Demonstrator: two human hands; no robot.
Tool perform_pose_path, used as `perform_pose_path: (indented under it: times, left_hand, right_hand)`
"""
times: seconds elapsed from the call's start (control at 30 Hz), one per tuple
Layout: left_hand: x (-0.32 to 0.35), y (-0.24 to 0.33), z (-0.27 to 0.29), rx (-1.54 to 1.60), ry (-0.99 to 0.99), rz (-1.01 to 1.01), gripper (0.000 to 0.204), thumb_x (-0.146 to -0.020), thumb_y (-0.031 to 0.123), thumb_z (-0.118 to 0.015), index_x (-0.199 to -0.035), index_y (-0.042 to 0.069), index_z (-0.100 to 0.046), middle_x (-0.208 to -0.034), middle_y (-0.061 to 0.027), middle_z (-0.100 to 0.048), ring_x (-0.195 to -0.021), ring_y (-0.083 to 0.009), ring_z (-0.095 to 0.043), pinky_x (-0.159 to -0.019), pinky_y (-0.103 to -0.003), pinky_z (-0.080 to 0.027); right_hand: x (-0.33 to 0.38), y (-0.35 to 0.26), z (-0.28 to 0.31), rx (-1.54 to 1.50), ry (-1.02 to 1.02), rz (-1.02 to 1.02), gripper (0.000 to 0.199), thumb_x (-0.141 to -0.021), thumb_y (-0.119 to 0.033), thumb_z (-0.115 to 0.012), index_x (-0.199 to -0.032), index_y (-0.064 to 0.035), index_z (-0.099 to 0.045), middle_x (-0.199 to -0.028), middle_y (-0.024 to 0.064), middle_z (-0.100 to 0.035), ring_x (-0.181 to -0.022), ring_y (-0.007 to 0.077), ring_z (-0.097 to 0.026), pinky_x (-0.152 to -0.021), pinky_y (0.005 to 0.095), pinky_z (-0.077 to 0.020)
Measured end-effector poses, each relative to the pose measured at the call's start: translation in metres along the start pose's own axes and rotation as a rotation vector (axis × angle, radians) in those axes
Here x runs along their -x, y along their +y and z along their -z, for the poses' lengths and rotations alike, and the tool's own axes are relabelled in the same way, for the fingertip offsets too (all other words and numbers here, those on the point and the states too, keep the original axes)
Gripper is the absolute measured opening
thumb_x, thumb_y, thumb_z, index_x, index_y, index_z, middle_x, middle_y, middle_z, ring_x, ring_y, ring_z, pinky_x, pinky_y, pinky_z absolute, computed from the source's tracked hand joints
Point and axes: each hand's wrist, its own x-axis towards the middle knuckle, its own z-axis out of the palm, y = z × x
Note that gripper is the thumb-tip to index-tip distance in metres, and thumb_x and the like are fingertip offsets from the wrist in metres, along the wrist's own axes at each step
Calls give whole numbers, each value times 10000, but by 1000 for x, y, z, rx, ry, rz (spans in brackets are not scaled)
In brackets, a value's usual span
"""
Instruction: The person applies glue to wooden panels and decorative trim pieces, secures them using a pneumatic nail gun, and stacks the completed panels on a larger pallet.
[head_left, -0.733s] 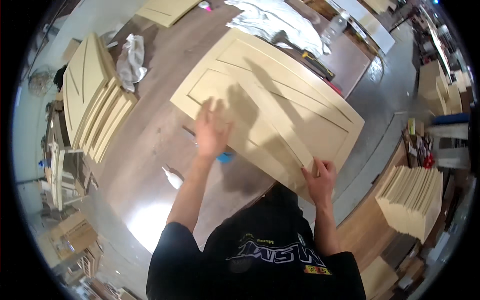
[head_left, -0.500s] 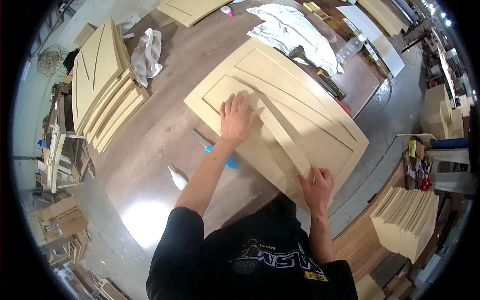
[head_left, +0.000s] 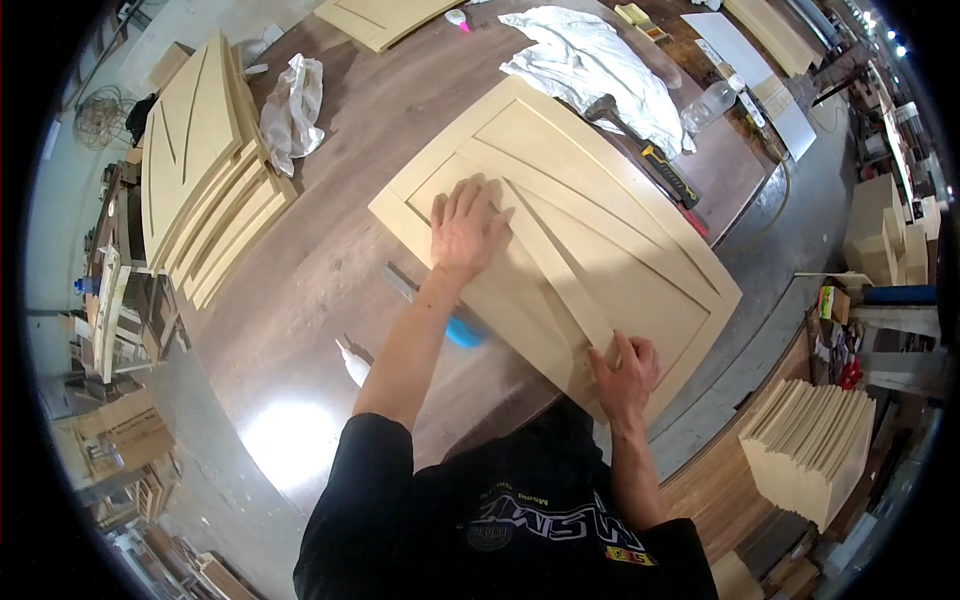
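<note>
Left hand (head_left: 465, 228) lies open and flat on the cream cabinet door panel (head_left: 620, 190), right hand (head_left: 625, 375) pinches its near edge; press evenly so it stays put.

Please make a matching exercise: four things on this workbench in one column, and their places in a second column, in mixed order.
Things:
1. left hand
2. right hand
3. crumpled white cloth
4. stack of pale wooden panels

Places:
A. left end of the dark brown bench
B. near corner of the pale framed door panel
C. flat on the door panel's middle
D. far side, beyond the door panel

Pairs: 1-C, 2-B, 3-D, 4-A
</note>
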Motion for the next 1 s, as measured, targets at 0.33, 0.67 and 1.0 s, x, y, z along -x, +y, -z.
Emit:
perform_pose_path:
  times: [0.33, 0.67, 1.0]
  left_hand:
    - [-26, -6, 4, -15, -109, 84, 592, -932, 441, -603, -1436, 142, -520, -1581, -64, -400, -1460, -308, -347, -1211, -521, -220]
    - [-21, -10, -7, -159, -25, -12, 607, -932, 417, -606, -1467, 157, -489, -1602, -78, -395, -1476, -322, -344, -1218, -521, -228]
    - [-34, -40, -23, -298, -4, -144, 622, -970, 466, -563, -1494, 146, -464, -1582, -73, -424, -1456, -299, -373, -1196, -492, -281]
  right_hand:
    - [-4, 3, -4, -47, 12, -20, 486, -757, -296, -854, -1171, -78, -720, -1073, 112, -616, -1043, 313, -568, -935, 446, -434]
    - [10, 11, -12, -49, 79, -33, 484, -726, -292, -868, -1141, -83, -732, -1083, 103, -629, -1075, 309, -569, -954, 439, -432]
    - [-1, 22, -30, -156, 199, 39, 470, -703, -350, -860, -1100, -130, -736, -1027, 67, -648, -1011, 281, -588, -921, 442, -406]
